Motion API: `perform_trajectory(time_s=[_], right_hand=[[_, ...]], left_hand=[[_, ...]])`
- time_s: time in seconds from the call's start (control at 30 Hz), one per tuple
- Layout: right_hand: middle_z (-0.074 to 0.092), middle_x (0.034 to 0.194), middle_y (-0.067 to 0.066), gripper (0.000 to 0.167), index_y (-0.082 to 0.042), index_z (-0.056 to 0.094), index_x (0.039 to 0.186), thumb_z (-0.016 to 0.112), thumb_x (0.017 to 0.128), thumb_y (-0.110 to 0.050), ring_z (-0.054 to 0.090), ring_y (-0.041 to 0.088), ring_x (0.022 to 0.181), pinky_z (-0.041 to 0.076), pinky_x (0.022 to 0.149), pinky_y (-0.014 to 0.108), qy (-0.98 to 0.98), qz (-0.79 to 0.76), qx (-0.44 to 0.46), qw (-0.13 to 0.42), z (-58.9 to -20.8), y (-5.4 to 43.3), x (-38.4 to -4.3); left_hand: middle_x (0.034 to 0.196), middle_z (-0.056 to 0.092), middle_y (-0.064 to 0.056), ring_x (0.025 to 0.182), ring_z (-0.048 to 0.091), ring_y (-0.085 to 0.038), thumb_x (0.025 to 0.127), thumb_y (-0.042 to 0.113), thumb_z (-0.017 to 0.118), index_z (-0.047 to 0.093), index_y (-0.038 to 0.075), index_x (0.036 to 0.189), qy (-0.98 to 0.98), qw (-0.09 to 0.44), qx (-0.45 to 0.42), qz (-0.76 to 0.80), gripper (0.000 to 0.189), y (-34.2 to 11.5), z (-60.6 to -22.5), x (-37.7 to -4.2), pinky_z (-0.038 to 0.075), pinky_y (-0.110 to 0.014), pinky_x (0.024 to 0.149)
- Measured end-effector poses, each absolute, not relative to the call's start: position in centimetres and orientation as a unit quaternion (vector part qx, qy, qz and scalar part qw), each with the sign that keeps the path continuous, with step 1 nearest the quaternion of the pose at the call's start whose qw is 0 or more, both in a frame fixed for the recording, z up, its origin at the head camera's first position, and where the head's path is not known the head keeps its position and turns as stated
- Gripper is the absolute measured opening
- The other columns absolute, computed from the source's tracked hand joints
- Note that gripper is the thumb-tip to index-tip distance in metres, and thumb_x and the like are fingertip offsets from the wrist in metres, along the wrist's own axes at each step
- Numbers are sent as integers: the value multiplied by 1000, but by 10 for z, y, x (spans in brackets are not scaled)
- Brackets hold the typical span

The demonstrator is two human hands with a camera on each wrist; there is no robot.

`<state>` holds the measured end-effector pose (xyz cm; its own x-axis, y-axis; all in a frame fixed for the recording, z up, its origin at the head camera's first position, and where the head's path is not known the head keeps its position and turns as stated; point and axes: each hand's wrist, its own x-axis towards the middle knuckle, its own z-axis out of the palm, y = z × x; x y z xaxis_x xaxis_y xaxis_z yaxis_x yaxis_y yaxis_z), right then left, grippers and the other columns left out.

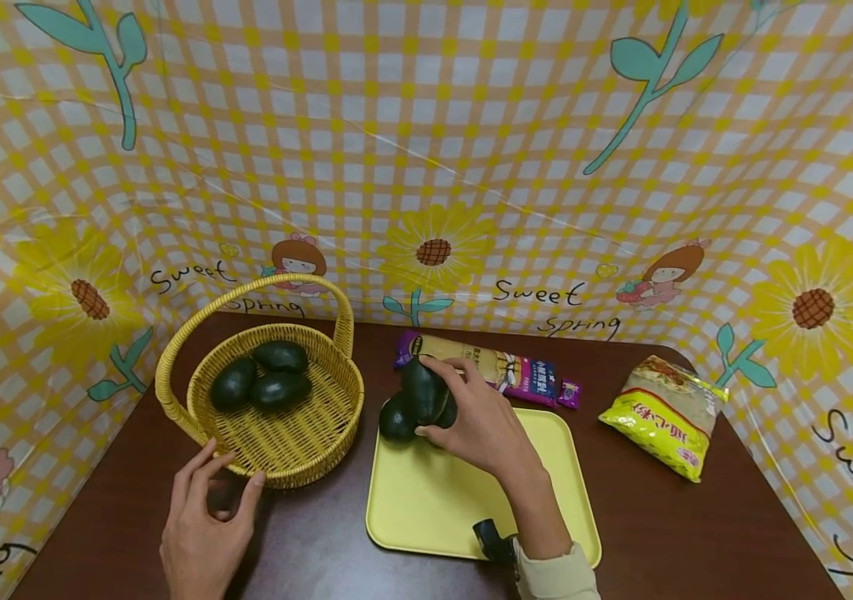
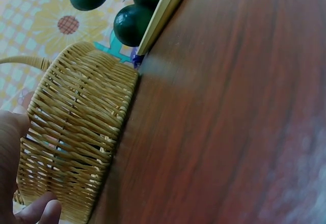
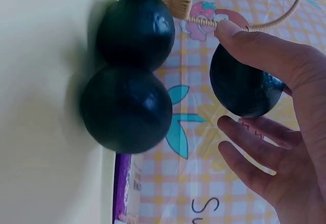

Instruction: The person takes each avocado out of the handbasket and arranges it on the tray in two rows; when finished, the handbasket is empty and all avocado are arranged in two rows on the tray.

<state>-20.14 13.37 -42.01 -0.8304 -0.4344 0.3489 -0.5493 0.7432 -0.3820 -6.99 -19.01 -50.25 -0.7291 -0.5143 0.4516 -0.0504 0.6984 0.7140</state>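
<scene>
My right hand [image 1: 474, 417] pinches a dark green avocado [image 1: 422, 390] between thumb and fingers, above the yellow tray. In the right wrist view this avocado [image 3: 244, 84] hangs clear of two others, an upper avocado [image 3: 136, 33] and a lower avocado [image 3: 127, 109], both on the tray [image 3: 51, 183]. At the near left rim of the yellow wicker basket [image 1: 343, 442], my left hand [image 1: 204, 521] rests its loosely bent fingertips. The left wrist view shows the thumb and fingers against the woven wall [image 2: 76, 122]. Three avocados [image 1: 279, 392] lie together inside the basket's left part.
Behind the tray lies a long purple pasta packet [image 1: 486, 367], with a small purple sachet [image 1: 569, 393] beside it. A yellow food bag [image 1: 666, 417] is at the right on the brown table [image 1: 321, 533]. Checked cloth [image 1: 426, 125] hangs around the back and sides. The basket's tall handle [image 1: 246, 287] arches up.
</scene>
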Motion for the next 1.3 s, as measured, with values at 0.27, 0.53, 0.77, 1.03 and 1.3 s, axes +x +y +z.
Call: perform_trajectory(time_s=[0.27, 0.53, 0.77, 1.03, 1.3], right_hand=[[54, 146, 14, 99, -27, 50, 160, 102, 76, -32, 64, 20, 79, 55, 65, 35, -934, 243, 240, 104, -419, 148, -202], [53, 147, 19, 98, -22, 50, 159, 102, 76, -31, 64, 22, 82, 54, 63, 35, -937, 246, 230, 94, -421, 162, -206], [53, 149, 21, 99, -20, 50, 160, 102, 76, -30, 67, 28, 88, 57, 67, 41, -942, 249, 213, 75, -423, 174, -210], [49, 151, 26, 98, -22, 48, 161, 100, 79, -27, 70, 38, 102, 61, 75, 49, -944, 264, 191, 44, -428, 189, -213], [51, 143, 24, 97, -23, 47, 160, 100, 79, -24, 69, 38, 106, 61, 73, 48, -947, 267, 176, 25, -437, 199, -217]], left_hand=[[151, 61, -6, 94, 67, -24, 89, 24, 92, 75, 10, 128, -860, 329, 164, -354, 45, -189, -503, -69, 42, -2, 58], [151, 61, -4, 92, 69, -24, 89, 25, 92, 75, 12, 128, -861, 329, 163, -351, 44, -190, -505, -69, 44, -4, 57], [150, 62, -6, 87, 70, -26, 89, 24, 92, 75, 10, 127, -862, 332, 160, -347, 45, -191, -505, -70, 44, -5, 55], [150, 61, -8, 90, 70, -27, 89, 23, 92, 75, 9, 127, -861, 329, 160, -353, 44, -191, -505, -69, 43, -4, 56], [150, 61, -8, 91, 69, -27, 89, 23, 92, 75, 9, 127, -861, 327, 160, -354, 44, -190, -505, -69, 43, -4, 56]])
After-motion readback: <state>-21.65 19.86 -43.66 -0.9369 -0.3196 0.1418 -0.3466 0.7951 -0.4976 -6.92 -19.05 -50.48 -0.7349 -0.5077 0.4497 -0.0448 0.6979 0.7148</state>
